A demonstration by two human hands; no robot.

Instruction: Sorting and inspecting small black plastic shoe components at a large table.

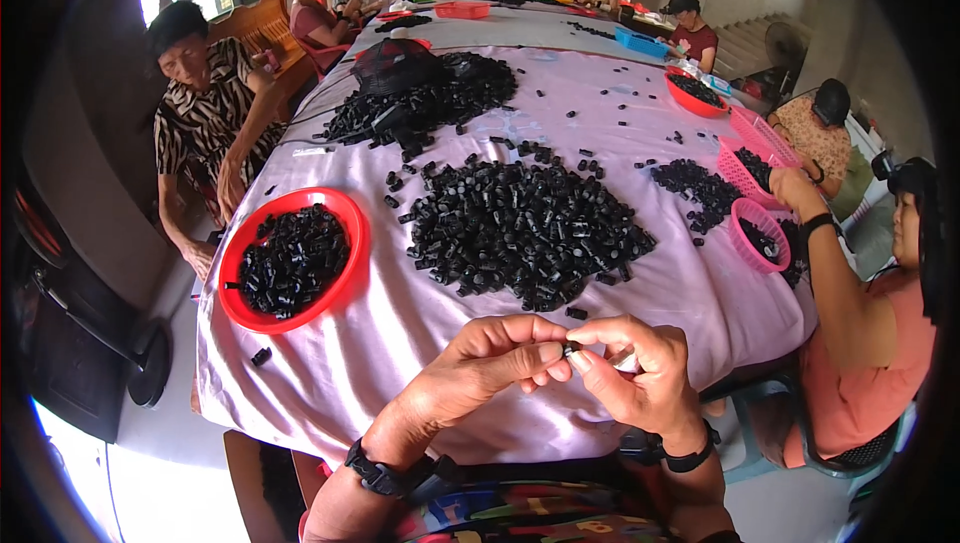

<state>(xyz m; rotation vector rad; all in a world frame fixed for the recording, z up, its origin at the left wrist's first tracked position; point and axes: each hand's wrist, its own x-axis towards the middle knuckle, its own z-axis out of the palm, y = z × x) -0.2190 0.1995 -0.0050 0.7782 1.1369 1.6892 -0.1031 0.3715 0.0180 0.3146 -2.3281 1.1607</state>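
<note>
My left hand point(497, 355) and my right hand point(638, 368) meet above the near edge of the table, fingertips pinched together. Between them is a small black cylindrical piece point(570, 349), mostly covered by the fingers. Just beyond my hands lies a large heap of small black cylindrical pieces point(525, 223) on the pink cloth point(400, 368). To the left of the heap sits a round red basin point(362, 243) filled with similar black pieces. One loose piece point(261, 356) rests on the cloth near the basin.
A second black heap point(430, 98) lies farther back, with a dark mesh item on it. Pink baskets point(738, 233) and a smaller heap point(695, 188) are at the right. People sit along both sides; one in orange point(870, 343) is close on my right.
</note>
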